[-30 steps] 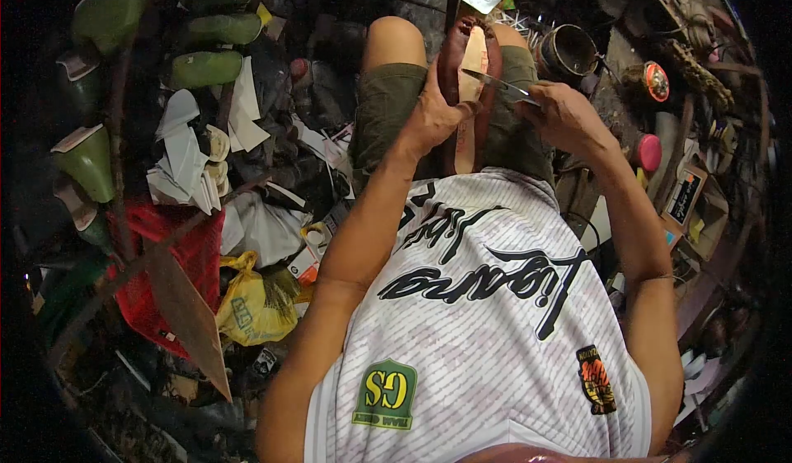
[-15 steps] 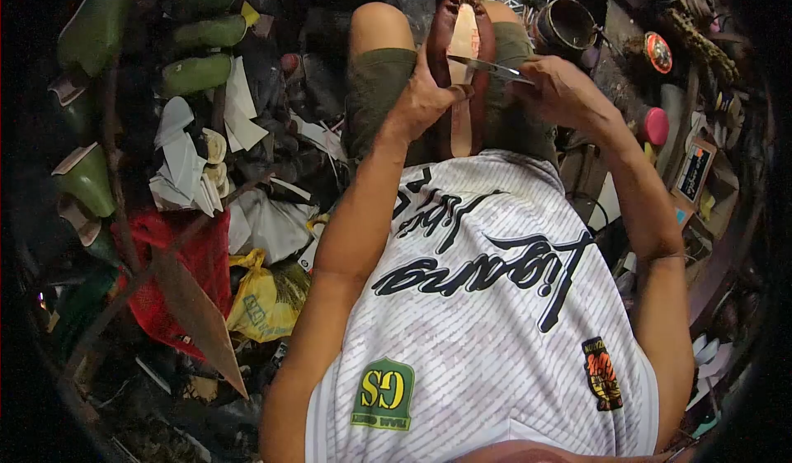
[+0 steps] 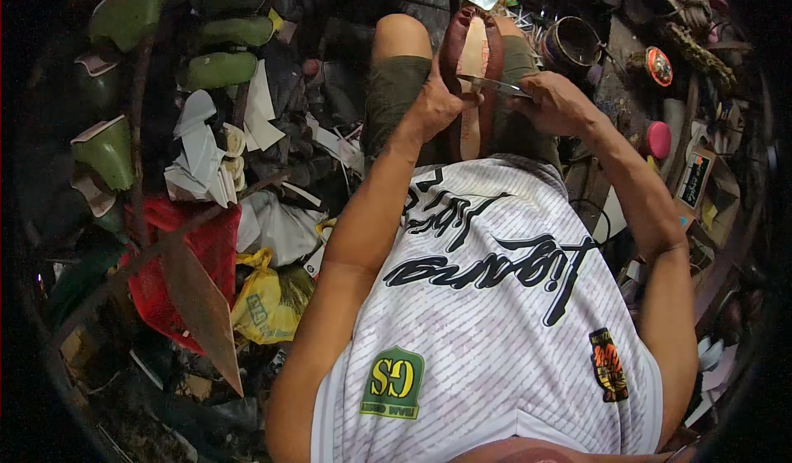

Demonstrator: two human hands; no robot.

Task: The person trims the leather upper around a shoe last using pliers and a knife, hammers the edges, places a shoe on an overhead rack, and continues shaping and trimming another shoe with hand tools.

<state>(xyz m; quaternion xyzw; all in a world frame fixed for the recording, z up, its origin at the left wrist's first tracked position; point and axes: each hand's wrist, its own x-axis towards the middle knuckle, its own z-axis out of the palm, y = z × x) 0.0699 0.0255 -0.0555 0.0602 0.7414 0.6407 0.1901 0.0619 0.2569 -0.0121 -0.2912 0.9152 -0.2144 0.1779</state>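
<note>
A dark reddish-brown leather shoe [image 3: 450,57] lies bottom up between my knees, its toe end pointing away from me. Down its middle runs a pale beige insole [image 3: 473,49] with faint red lettering. My left hand [image 3: 437,106] is closed around the shoe's left side, with the thumb near the insole. In my right hand [image 3: 556,105] is a knife [image 3: 506,89], gripped from the right. Its blade reaches across the insole close to my left thumb; whether the edge cuts in cannot be made out. My fingers hide part of the knife's handle.
Green shoe lasts [image 3: 221,70] and white sheet scraps [image 3: 198,145] lie at the left. Nearer are a red mesh bag [image 3: 148,273] and a yellow plastic bag [image 3: 268,306]. A dark round can [image 3: 571,44] and a pink round lid [image 3: 657,139] stand at the right.
The whole view has shifted, so the shoe and both hands appear slightly lower and further right. The grips look unchanged, and the knife still lies across the insole.
</note>
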